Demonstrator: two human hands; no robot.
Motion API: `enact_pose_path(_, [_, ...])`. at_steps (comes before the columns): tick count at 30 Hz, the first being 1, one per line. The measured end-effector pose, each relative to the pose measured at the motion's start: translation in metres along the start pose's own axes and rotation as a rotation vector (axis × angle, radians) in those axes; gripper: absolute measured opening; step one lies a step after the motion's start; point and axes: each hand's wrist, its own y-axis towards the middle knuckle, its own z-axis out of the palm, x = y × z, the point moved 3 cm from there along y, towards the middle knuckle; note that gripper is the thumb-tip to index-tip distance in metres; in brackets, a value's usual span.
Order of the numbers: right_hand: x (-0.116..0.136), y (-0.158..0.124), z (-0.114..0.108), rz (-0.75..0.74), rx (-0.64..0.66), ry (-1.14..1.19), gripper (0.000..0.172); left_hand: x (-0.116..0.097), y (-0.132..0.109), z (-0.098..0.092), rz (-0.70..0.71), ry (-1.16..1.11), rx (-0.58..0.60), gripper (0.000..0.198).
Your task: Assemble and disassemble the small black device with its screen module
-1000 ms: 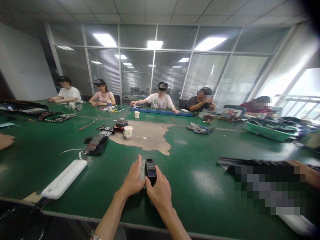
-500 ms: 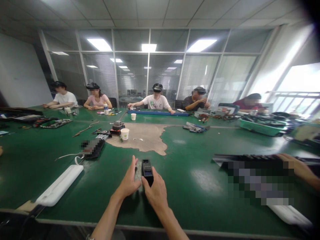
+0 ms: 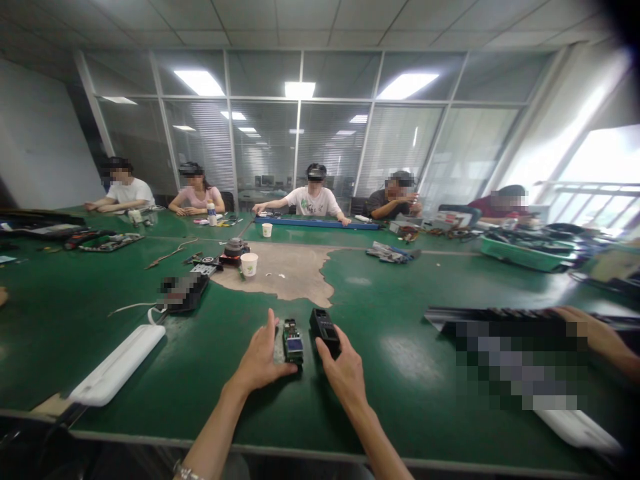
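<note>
A narrow green circuit board (image 3: 293,345) with a small blue screen stands near the front middle of the green table (image 3: 390,413). My left hand (image 3: 263,355) is at its left side, thumb touching the board's near end and fingers raised apart behind it. To the right, a black casing (image 3: 325,332) with an opening in its top is gripped in my right hand (image 3: 345,370), between thumb and fingers. A gap separates the casing from the board.
Paper cup (image 3: 249,265) and black device (image 3: 185,293) lie beyond my left hand, white power strip (image 3: 120,363) at left. Gloves (image 3: 390,252) and green basket (image 3: 527,252) are farther right. Another person's hand (image 3: 595,333) rests on a black part. Several people sit opposite.
The black casing has come off the circuit board and moved right with my right hand. The board, covered before, now shows beside my left hand.
</note>
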Motion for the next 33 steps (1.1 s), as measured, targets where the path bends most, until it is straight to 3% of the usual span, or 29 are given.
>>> enact_pose_path(4, [-0.015,-0.006,0.005,-0.021,0.022,-0.081,0.056,-0.005,0.001,0.000,0.017,0.025,0.019,0.126])
enact_pose_path(10, [-0.017,-0.011,0.010,-0.095,-0.003,-0.169,0.054,-0.008,0.001,-0.001,0.012,0.023,0.031,0.123])
enact_pose_path(15, [-0.017,-0.014,0.009,-0.067,-0.007,-0.186,0.054,-0.010,0.000,-0.004,-0.003,-0.023,0.003,0.124])
enact_pose_path(22, [-0.018,-0.016,0.011,-0.061,-0.027,-0.213,0.068,-0.008,-0.004,-0.004,-0.052,-0.127,-0.029,0.119])
enact_pose_path(28, [-0.018,-0.016,0.012,-0.060,0.005,-0.227,0.058,-0.007,-0.002,-0.004,-0.037,-0.109,-0.018,0.116])
enact_pose_path(33, [0.000,-0.010,0.003,-0.066,-0.002,-0.072,0.054,-0.004,-0.001,-0.003,-0.029,-0.098,0.000,0.113])
